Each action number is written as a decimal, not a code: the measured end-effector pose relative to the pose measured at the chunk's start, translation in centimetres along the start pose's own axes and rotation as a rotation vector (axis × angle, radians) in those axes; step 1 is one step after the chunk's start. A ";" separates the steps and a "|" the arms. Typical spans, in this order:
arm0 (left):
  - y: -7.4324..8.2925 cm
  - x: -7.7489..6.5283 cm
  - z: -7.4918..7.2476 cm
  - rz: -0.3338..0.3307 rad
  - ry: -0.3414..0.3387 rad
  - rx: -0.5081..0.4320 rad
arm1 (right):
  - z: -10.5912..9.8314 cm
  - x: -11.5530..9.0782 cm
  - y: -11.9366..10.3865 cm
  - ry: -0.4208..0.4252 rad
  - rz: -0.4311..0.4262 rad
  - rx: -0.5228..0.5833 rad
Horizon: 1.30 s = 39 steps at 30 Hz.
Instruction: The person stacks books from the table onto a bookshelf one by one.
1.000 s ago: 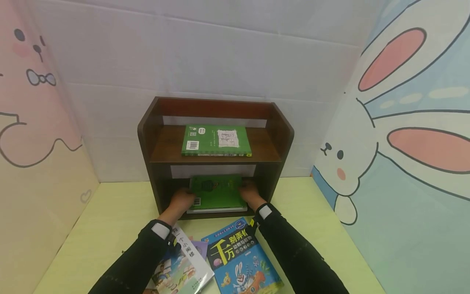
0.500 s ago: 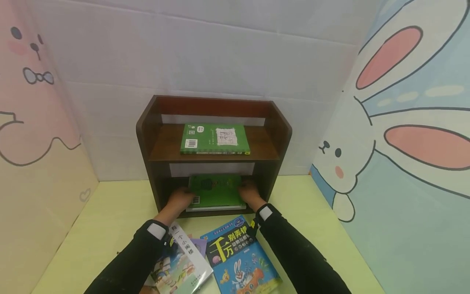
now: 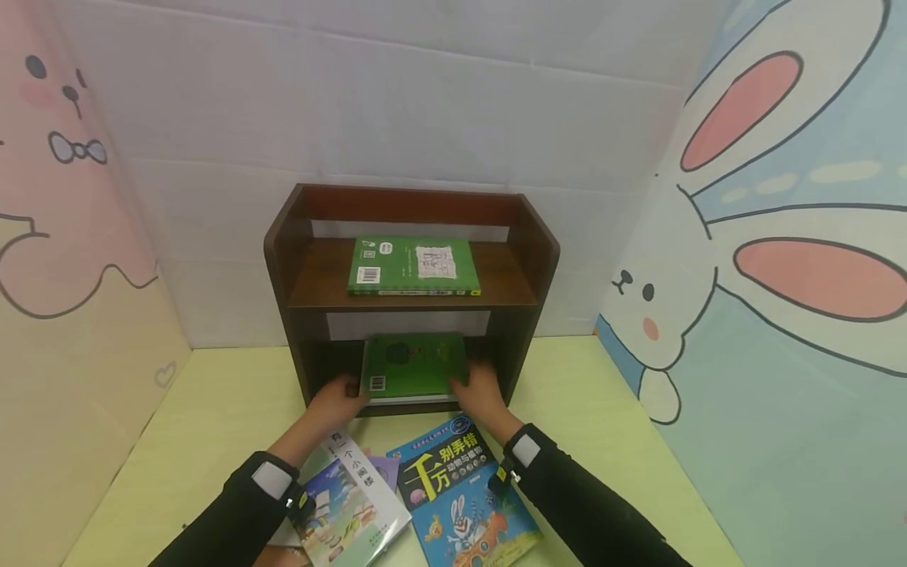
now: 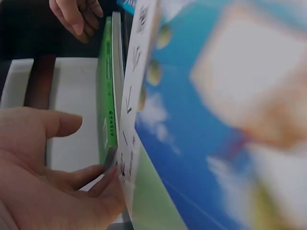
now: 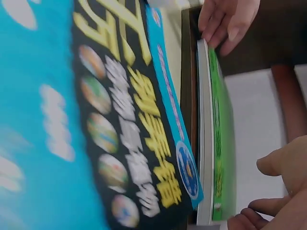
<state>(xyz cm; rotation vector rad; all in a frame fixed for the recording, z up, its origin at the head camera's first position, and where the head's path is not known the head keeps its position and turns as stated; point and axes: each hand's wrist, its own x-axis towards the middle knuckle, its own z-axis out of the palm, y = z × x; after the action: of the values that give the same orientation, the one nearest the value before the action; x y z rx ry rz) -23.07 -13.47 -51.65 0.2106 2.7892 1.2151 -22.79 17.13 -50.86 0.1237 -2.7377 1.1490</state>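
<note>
A thick green book lies flat on the lower shelf of a small dark-brown bookshelf. At the book's left edge, my left hand touches its near corner with the fingertips; the left wrist view shows the thumb lifted away from the cover. My right hand is by the right edge, its thumb and fingers spread apart in the right wrist view, the fingertips close to the book's end. Whether those fingertips touch it I cannot tell.
Another green book lies flat on the upper shelf. Before the bookshelf, a white-spined picture book overlaps a purple one, and a blue book lies beside them on the pale-yellow table. Patterned walls enclose both sides.
Both hands have loosened from the lower green book's sides and drawn slightly toward me. The book stays on the lower shelf, shifted a little to the left at most.
</note>
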 end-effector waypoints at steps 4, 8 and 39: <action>-0.8 -2.3 -0.3 0.030 -0.040 0.066 | -0.3 -3.4 -0.8 -0.045 -0.045 0.041; -2.0 -5.0 -0.9 0.058 -0.038 0.110 | -0.7 -7.6 -1.3 -0.157 -0.034 0.125; -4.0 -10.6 -4.4 -0.105 -0.140 0.197 | 3.5 -19.1 -4.1 -0.450 0.534 0.716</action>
<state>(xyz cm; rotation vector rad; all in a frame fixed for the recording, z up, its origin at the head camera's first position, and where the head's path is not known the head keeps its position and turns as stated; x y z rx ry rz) -13.58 -21.07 -51.28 0.1546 2.7565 0.8682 -3.85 11.95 -54.03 -0.3214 -2.6155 2.4798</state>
